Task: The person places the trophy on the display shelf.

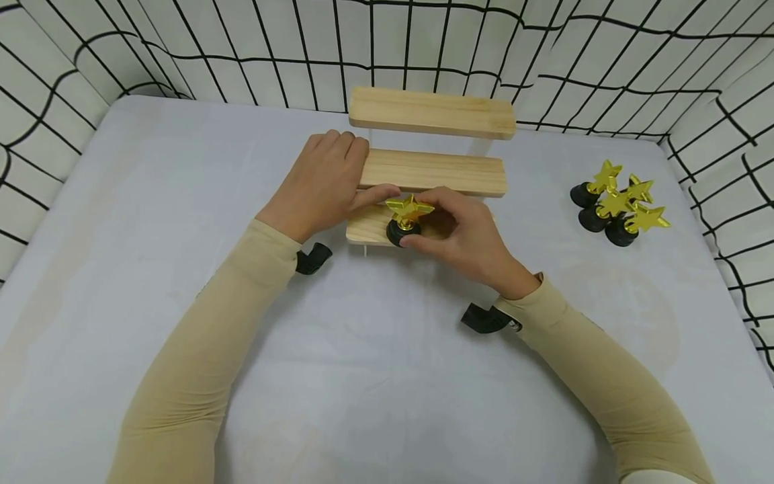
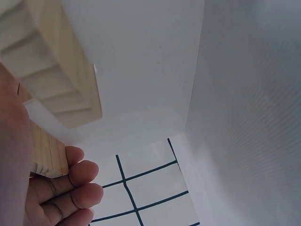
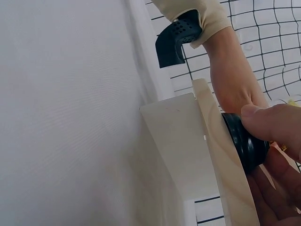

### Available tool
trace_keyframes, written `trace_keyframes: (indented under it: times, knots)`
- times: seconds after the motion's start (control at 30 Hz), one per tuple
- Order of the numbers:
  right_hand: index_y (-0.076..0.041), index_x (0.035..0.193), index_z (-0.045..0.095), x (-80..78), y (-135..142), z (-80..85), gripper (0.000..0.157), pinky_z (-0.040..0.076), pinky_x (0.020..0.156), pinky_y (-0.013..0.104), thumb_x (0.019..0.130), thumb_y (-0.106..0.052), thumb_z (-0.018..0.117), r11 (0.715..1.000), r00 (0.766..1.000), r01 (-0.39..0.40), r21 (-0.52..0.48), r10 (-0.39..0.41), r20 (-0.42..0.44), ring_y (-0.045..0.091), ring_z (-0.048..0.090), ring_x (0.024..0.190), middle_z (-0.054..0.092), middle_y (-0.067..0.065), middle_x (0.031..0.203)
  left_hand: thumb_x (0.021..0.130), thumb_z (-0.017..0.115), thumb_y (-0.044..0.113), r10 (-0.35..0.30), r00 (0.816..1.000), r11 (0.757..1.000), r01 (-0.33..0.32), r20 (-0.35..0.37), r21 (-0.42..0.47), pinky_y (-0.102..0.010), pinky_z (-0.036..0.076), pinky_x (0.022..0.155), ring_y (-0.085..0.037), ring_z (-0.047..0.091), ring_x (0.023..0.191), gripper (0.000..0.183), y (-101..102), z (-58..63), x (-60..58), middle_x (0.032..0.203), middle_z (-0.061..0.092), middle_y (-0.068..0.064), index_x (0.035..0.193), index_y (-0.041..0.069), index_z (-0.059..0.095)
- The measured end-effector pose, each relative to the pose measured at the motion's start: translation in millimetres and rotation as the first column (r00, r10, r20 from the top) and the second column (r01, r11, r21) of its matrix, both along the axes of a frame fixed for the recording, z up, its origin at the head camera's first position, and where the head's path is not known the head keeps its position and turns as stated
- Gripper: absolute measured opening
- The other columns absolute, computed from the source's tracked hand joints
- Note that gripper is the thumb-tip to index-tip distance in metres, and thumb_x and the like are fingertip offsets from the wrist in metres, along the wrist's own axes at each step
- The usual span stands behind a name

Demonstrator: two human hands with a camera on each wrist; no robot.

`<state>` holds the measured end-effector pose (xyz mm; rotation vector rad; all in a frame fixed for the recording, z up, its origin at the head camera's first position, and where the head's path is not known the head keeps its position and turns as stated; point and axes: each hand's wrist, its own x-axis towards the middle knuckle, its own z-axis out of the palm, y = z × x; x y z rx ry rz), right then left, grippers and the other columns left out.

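Observation:
A small gold star trophy (image 1: 406,212) stands upright on the lowest wooden step of a three-tier display rack, toward its left end. My right hand (image 1: 468,235) pinches it between thumb and fingers; in the right wrist view its black base (image 3: 242,141) touches the board (image 3: 221,155). My left hand (image 1: 323,181) grips the left end of the middle step (image 1: 435,171), thumb pointing toward the trophy. The left wrist view shows the fingers (image 2: 82,195) curled round that board's end. Behind is the top step (image 1: 432,113). White side panels support the boards.
Several more gold star trophies (image 1: 613,208) with black bases lie clustered at the right of the white-covered table (image 1: 338,376). Black wire grid panels (image 1: 314,47) enclose the back and sides. A black wrist mount (image 1: 484,318) hangs by each forearm.

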<state>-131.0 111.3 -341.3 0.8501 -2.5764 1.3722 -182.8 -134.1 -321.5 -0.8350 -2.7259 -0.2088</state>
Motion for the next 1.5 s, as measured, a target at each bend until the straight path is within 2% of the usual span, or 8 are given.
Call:
trace_keyframes:
  times: [0.33, 0.53, 0.8, 1.13, 1.33, 1.5]
  knots:
    - [-0.006, 0.122, 0.070, -2.7, -5.7, 2.2, 0.051, 0.053, 0.093, 0.021, 0.077, -0.014, 0.092, 0.999, 0.997, -0.023, -0.026, 0.025, 0.072, 0.015, 0.067, 0.106, 0.074, 0.007, 0.117, 0.096, 0.055, 0.069, 0.009, 1.000, 1.000, -0.009, 0.004, -0.013, -0.050, 0.047, 0.086, -0.037, 0.055, 0.088, 0.072, -4.1, 2.1, 0.6, 0.094, 0.062, -0.019, 0.103, -0.003, 0.055]
    - [-0.008, 0.123, 0.070, -1.5, -8.7, 4.8, 0.050, 0.056, 0.093, 0.027, 0.078, -0.014, 0.091, 1.000, 0.994, -0.022, -0.017, 0.024, 0.111, 0.015, 0.067, 0.105, 0.074, 0.005, 0.116, 0.096, 0.055, 0.070, 0.014, 1.000, 1.000, -0.014, 0.013, -0.013, -0.050, 0.047, 0.088, -0.037, 0.055, 0.090, 0.072, -4.7, 0.7, 1.5, 0.095, 0.063, -0.019, 0.103, -0.002, 0.055]
    - [-0.007, 0.121, 0.070, -2.9, -14.0, 8.7, 0.047, 0.059, 0.094, 0.031, 0.079, -0.013, 0.091, 0.999, 0.991, -0.032, -0.015, 0.033, 0.132, 0.016, 0.070, 0.105, 0.074, 0.006, 0.116, 0.097, 0.056, 0.067, -0.007, 0.999, 1.000, 0.007, -0.035, -0.016, -0.050, 0.048, 0.087, -0.036, 0.056, 0.090, 0.071, -4.9, -0.9, 1.3, 0.093, 0.062, -0.018, 0.104, -0.003, 0.056]
    - [-0.005, 0.119, 0.071, -1.6, -22.7, 8.7, 0.046, 0.059, 0.095, 0.030, 0.077, -0.010, 0.091, 0.997, 0.989, -0.008, -0.074, 0.018, 0.148, 0.019, 0.072, 0.105, 0.075, 0.009, 0.113, 0.100, 0.056, 0.061, -0.015, 0.999, 0.999, 0.013, -0.049, -0.040, -0.050, 0.048, 0.088, -0.037, 0.056, 0.092, 0.065, -5.7, 0.2, 0.2, 0.095, 0.062, -0.019, 0.107, -0.004, 0.055]
    - [-0.006, 0.118, 0.072, 1.0, -22.7, 11.5, 0.045, 0.060, 0.094, 0.031, 0.078, -0.012, 0.091, 0.998, 0.980, 0.039, -0.042, -0.030, 0.197, 0.020, 0.075, 0.106, 0.076, 0.010, 0.113, 0.101, 0.054, 0.060, -0.019, 0.999, 0.999, 0.018, -0.027, -0.033, -0.049, 0.048, 0.087, -0.037, 0.055, 0.092, 0.064, -1.2, -1.1, 0.0, 0.100, 0.063, -0.020, 0.109, -0.004, 0.054]
    - [-0.003, 0.119, 0.072, -0.6, -24.5, 11.0, 0.045, 0.061, 0.092, 0.030, 0.078, -0.009, 0.090, 0.996, 0.968, 0.052, -0.066, -0.034, 0.247, 0.024, 0.077, 0.108, 0.076, 0.014, 0.115, 0.101, 0.056, 0.058, -0.013, 0.999, 0.999, 0.012, -0.051, -0.038, -0.049, 0.048, 0.087, -0.037, 0.054, 0.088, 0.062, -0.8, -1.9, 0.3, 0.099, 0.063, -0.020, 0.107, -0.004, 0.053]
